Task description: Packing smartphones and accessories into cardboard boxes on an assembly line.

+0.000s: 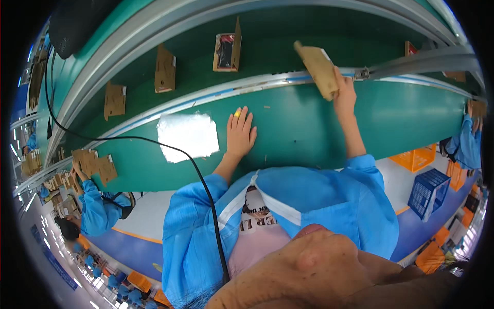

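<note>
My left hand [240, 132] lies flat, palm down, on the green table [309, 129], holding nothing; one fingertip wears a yellow wrap. My right hand [343, 93] reaches further out and grips a brown cardboard box [318, 68] by its lower end, tilted, over the table's far edge beside the conveyor belt [278, 41]. Both my sleeves are blue. A shiny glare patch [188, 136] sits on the table just left of my left hand.
Brown boxes [164, 69] ride the dark green belt, one open box [227, 51] with a dark item inside. A black cable [154, 141] crosses the table. Co-workers in blue stand at left [95, 206] and right [468, 141]. Orange [414, 157] and blue crates [429, 190] stand on the floor.
</note>
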A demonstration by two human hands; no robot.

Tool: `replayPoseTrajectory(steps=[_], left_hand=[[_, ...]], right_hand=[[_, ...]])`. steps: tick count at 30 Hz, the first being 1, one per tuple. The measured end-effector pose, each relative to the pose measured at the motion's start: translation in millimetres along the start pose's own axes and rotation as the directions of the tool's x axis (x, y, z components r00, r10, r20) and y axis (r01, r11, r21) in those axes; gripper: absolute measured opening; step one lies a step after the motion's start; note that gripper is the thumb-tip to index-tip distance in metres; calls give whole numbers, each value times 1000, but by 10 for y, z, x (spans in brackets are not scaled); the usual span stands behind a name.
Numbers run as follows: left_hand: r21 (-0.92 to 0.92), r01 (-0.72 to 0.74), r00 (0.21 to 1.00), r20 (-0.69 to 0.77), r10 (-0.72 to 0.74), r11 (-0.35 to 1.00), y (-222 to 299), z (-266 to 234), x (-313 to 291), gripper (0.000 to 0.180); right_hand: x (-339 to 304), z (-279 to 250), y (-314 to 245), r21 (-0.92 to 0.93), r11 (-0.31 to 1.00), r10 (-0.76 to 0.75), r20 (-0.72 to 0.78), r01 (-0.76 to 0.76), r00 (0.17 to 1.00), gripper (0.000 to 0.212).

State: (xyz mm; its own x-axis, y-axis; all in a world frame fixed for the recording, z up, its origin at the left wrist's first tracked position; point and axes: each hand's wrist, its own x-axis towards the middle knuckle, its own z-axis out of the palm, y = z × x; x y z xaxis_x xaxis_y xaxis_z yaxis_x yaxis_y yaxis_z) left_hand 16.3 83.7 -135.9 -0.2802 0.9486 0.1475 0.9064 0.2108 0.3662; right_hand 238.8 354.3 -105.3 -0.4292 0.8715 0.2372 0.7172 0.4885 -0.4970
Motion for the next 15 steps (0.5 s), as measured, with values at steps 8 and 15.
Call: replayPoseTrajectory(steps=[8,15], left_hand=[[13,-77,995,-67,78,997,-1,82,-11,42],[6,-104,986,-132,104,995,-46,8,-133,40]], right_hand=[[-1140,-63,-648,-360,871,-365,-20,334,931,50],[-1199,-73,-338,291,954,114,-117,-76,987,40]])
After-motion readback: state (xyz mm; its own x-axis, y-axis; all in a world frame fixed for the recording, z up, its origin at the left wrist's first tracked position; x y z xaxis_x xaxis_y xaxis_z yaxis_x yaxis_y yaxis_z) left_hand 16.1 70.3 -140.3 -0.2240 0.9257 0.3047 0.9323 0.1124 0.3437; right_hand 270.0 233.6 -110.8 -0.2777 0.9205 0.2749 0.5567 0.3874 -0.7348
